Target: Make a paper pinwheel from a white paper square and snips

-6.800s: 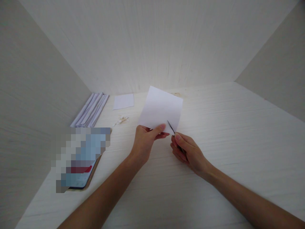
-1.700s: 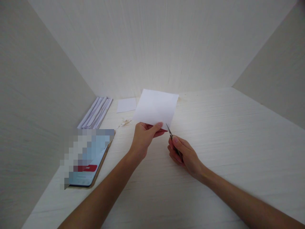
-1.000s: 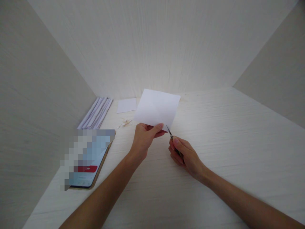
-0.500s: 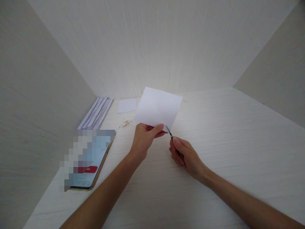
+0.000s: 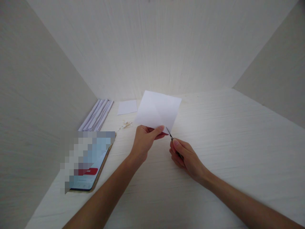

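Hands pinch paper point(image 5: 157, 109) and scissors point(image 5: 169, 134) — desk point(image 5: 226, 127) bare rightward.

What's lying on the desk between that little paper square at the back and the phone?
In the head view, between the small paper square and the phone lie pale brownish scraps on the desk; the folded paper stack sits leftward.

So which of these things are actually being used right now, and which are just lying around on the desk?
In use:
- white paper sheet, pinched at its lower edge by the left hand
- small scissors, gripped in the right hand, tips at the sheet's lower edge

Lying about:
- phone, screen lit
- stack of folded papers
- small paper piece
- scraps
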Action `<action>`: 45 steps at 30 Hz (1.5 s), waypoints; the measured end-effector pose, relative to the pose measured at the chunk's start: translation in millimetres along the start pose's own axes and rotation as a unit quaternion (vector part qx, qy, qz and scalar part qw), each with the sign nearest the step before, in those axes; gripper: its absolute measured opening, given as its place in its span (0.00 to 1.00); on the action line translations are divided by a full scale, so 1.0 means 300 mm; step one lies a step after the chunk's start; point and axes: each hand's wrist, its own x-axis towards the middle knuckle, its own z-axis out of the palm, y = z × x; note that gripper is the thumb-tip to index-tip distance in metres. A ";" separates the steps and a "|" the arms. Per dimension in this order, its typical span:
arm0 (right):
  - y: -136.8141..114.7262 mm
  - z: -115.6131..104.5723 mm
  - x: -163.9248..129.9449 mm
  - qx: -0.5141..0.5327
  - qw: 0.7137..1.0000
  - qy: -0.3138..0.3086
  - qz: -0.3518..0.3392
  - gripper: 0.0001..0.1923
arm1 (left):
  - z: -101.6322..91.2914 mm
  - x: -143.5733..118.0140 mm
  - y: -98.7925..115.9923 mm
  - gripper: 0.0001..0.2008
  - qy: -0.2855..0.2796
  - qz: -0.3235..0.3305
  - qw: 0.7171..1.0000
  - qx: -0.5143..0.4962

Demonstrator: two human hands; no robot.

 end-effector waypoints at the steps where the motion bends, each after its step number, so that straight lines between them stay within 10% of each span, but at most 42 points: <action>1: 0.000 0.001 0.000 0.001 1.000 0.000 -0.001 0.20 | 0.001 -0.001 0.000 0.08 0.000 -0.001 1.000 0.001; 45: -0.004 -0.012 0.010 0.029 0.999 0.011 -0.007 0.19 | 0.022 -0.027 -0.009 0.07 -0.040 -0.012 0.997 0.066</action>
